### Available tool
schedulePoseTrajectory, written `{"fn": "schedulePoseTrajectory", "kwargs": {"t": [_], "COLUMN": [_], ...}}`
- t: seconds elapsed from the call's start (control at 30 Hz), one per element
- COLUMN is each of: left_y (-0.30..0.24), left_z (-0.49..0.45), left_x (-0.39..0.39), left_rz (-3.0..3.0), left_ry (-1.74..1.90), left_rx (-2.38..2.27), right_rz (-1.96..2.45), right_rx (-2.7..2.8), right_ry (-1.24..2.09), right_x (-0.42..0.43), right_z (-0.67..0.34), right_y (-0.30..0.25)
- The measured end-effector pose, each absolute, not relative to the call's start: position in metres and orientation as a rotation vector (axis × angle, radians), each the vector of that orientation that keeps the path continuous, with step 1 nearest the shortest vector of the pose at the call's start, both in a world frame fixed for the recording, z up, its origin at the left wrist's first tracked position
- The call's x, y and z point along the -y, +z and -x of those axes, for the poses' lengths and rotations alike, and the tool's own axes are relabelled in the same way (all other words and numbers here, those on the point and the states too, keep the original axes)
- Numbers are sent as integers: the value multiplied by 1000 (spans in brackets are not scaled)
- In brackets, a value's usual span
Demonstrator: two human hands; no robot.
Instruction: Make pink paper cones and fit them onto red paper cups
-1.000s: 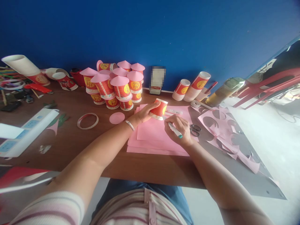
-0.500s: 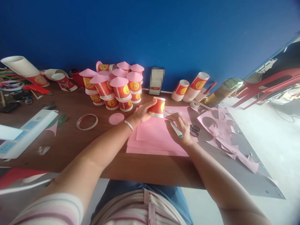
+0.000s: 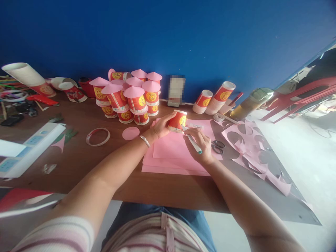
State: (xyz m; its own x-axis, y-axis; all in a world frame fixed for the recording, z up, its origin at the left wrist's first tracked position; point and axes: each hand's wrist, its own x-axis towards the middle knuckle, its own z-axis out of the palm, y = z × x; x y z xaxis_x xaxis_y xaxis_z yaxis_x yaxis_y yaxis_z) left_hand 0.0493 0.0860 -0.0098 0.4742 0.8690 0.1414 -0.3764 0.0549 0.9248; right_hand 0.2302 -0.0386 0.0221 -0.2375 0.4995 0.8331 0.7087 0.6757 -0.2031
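My left hand point(image 3: 160, 126) grips an upturned red paper cup point(image 3: 177, 121) and presses it down on a stack of pink paper sheets point(image 3: 173, 154). My right hand point(image 3: 200, 140) is closed round a white pen with a green cap point(image 3: 193, 141), its tip at the cup's rim on the pink paper. A pink paper disc point(image 3: 130, 133) lies on the brown table point(image 3: 86, 157) left of the sheets.
Several red cups with pink cone tops point(image 3: 131, 94) stand at the back. Cup stacks point(image 3: 217, 96) lie to the right. Scissors point(image 3: 217, 146), a tape ring point(image 3: 98, 136), a power strip point(image 3: 28, 148) and cut pink scraps point(image 3: 257, 154) lie around. Blue wall behind.
The right hand has slid the pen a little up and left, closer against the cup's rim. The left hand keeps the cup in nearly the same spot.
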Motion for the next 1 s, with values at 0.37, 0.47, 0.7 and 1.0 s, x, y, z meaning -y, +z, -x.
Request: {"fn": "schedulePoseTrajectory", "kwargs": {"t": [0.37, 0.47, 0.7, 1.0], "left_y": [6, 6, 13, 2], "left_z": [-59, -59, -58, -57], "left_x": [-78, -80, -76, -81], "left_rz": [-972, -979, -1028, -1039], "left_ry": [802, 799, 868, 823], "left_rx": [-380, -379, -465, -482], "right_rz": [914, 914, 955, 927], "right_rx": [1912, 1898, 1900, 1933], "right_ry": [-252, -265, -222, -209], "right_x": [38, 37, 37, 37], "right_z": [-230, -232, -232, -232], "right_y": [20, 20, 18, 19]}}
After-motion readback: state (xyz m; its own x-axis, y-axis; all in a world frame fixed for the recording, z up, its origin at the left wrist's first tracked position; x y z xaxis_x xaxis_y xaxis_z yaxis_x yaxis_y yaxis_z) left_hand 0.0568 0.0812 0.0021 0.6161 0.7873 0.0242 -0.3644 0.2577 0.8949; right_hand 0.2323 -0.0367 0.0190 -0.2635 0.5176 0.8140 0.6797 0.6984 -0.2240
